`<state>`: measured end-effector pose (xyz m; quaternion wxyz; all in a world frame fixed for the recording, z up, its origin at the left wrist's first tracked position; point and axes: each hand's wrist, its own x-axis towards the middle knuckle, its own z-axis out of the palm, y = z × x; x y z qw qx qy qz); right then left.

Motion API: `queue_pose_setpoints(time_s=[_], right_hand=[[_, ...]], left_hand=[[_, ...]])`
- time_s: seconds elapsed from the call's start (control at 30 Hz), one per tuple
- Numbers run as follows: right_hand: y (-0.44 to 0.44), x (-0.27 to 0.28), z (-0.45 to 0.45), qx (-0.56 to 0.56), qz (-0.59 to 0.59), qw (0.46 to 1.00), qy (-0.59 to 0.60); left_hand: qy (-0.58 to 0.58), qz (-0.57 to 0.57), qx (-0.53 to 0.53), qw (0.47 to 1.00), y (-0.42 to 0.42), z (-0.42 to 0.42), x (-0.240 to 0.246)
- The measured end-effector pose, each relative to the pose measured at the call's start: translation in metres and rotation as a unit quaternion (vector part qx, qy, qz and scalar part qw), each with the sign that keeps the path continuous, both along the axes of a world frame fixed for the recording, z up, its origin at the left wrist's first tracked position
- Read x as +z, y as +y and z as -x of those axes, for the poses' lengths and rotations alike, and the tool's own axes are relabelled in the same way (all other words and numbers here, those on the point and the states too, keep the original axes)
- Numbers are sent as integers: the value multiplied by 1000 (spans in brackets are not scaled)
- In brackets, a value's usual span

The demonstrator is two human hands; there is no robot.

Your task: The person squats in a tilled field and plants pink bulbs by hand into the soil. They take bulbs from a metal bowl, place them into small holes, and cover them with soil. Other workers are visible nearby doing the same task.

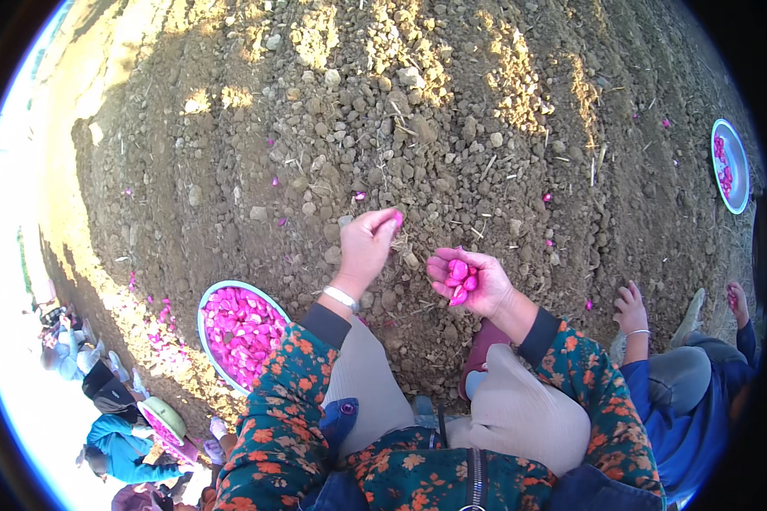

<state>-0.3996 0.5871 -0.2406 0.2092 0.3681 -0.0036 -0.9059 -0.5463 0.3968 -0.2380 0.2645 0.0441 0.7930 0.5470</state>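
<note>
My left hand [364, 246] pinches one bright pink clove [399, 218], probably dyed garlic, between thumb and fingertips above the loose soil [415, 358]. Palm up and cupped, my right hand [482, 287] holds several pink cloves [460, 278] a little to the right. Beside my left forearm a light-blue-rimmed basin [202, 332] stands on the ground, heaped with the same cloves. My left sleeve covers part of its right side. Single cloves lie apart on the soil, among them a near clove [360, 196] and another clove [547, 198] further right.
A co-worker in blue [665, 409] crouches close on my right, one hand [631, 313] over the soil. A second basin [735, 167] sits at far right. Several people [118, 441] are at lower left near a tilted green basin [165, 418]. Stones and straw cover the furrowed field.
</note>
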Motion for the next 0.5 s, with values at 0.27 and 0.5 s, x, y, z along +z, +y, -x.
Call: queue_pose_setpoints(time_s=[0.27, 0.5], right_hand=[[26, -4, -36, -11, -41, 998, -35], [48, 5, -44, -38, -57, 995, -73]], left_hand=[[332, 346, -220, 849, -6, 151, -54], [389, 458, -367, 710, 32, 158, -102]])
